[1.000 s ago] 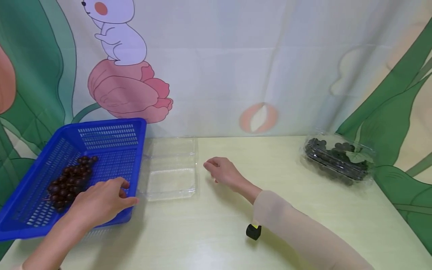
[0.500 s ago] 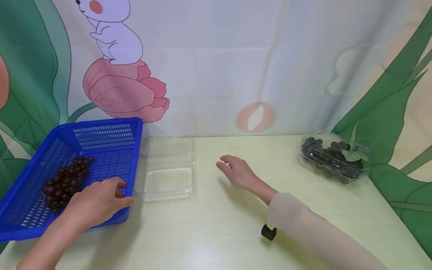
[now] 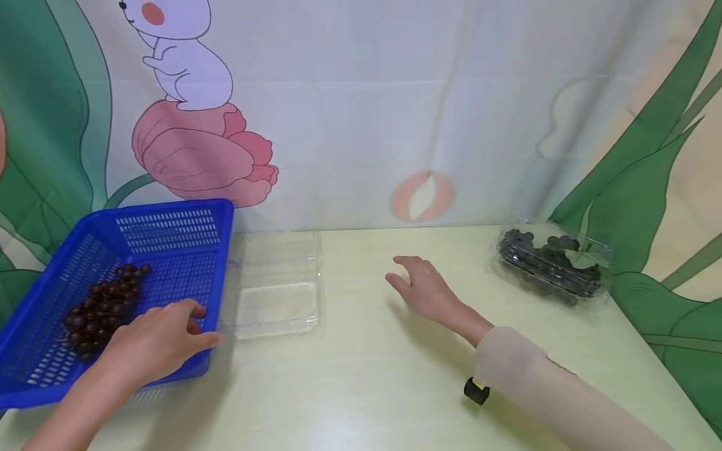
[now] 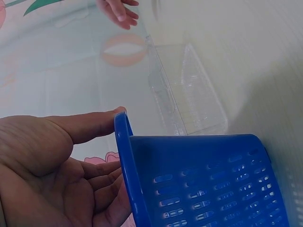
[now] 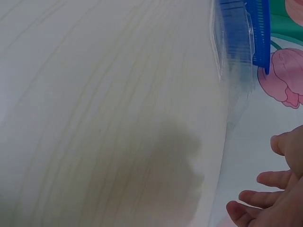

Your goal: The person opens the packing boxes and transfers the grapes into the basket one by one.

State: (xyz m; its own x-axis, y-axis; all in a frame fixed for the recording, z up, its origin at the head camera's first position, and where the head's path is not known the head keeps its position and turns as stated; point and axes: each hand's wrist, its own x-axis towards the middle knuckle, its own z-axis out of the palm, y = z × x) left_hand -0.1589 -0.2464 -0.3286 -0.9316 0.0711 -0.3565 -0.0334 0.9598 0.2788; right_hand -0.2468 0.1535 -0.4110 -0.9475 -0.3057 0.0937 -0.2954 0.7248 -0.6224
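My left hand (image 3: 158, 341) hovers at the right rim of a blue plastic basket (image 3: 220, 263), fingers loosely bent and thumb apart. In the left wrist view, the basket's rim (image 4: 125, 156) overlaps its fingertips, and the palm shows bare. A bunch of dark red grapes (image 3: 104, 307) lies inside the basket, partly hidden by that hand. Beside the basket lies a clear plastic clamshell box (image 3: 276, 307), opened out flat. To its right, my right hand (image 3: 429, 291) is held over the table, thumb and fingers spread with nothing between them.
A closed clear clamshell box of dark grapes (image 3: 553, 260) with a green leaf-shaped label stands at the back right of the pale table (image 3: 350, 382). A small black block-shaped item (image 3: 476, 391) shows beneath the right sleeve. A printed curtain (image 3: 350, 125) hangs behind.
My right hand has moved right, away from the opened clamshell box, and its fingers have spread. The left hand stays at the basket's rim. The head view has shifted slightly.
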